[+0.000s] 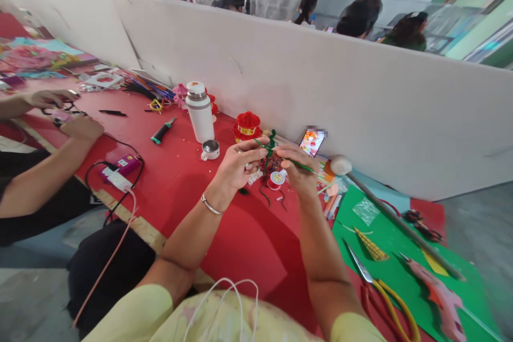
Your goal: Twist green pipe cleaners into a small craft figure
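Above the red table, my left hand (pixel 239 164) pinches a small green twisted piece (pixel 270 144) between thumb and fingers. My right hand (pixel 298 166) is closed around a thin green-handled tool (pixel 303 166), its tip at the green piece. Both hands are close together, with the piece between them. Just below lie a spool of red thread (pixel 276 180), small white beads (pixel 255 176) and dark curled strands. Behind the hands stands a red ruffled ornament with a yellow band (pixel 246 127).
Left of my hands are a white bottle (pixel 199 115), its cup (pixel 210 149), a knife (pixel 163 131) and a power bank (pixel 126 164). A phone (pixel 312 141) leans on the partition. At right lie scissors (pixel 377 288), a pink glue gun (pixel 436 296) and a stick. Another person works at far left.
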Available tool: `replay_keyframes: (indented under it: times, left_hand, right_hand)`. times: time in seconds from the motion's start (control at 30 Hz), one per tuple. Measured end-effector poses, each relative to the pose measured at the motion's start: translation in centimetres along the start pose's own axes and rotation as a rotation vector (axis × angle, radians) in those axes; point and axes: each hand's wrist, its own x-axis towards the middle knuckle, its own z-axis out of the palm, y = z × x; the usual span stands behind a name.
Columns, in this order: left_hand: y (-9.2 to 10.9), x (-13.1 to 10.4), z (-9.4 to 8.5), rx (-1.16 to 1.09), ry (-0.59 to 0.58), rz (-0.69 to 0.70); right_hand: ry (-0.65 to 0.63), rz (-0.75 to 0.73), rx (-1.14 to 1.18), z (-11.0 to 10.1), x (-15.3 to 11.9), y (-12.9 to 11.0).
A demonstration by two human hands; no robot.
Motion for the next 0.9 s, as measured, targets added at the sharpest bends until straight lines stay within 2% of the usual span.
replay_keyframes:
  times: [0.1, 0.37, 0.7, 0.9]
  left_hand:
    - [0.2, -0.1, 0.1, 0.019, 0.001, -0.001]
    - [0.5, -0.2, 0.1, 0.048, 0.015, 0.004]
    - [0.8, -0.3, -0.2, 0.102, 0.026, 0.063]
    - [0.6, -0.1, -0.5, 0.124, -0.017, 0.074]
  right_hand:
    - [-0.028, 0.005, -0.021, -0.4, 0.0, 0.1]
    - [-0.088, -0.095, 0.023, -0.6, 0.4, -0.3]
    - [-0.152, -0.092, -0.025, -1.0, 0.7, -1.8]
    - [-0.169, -0.102, -0.035, -1.1, 0.8, -2.5]
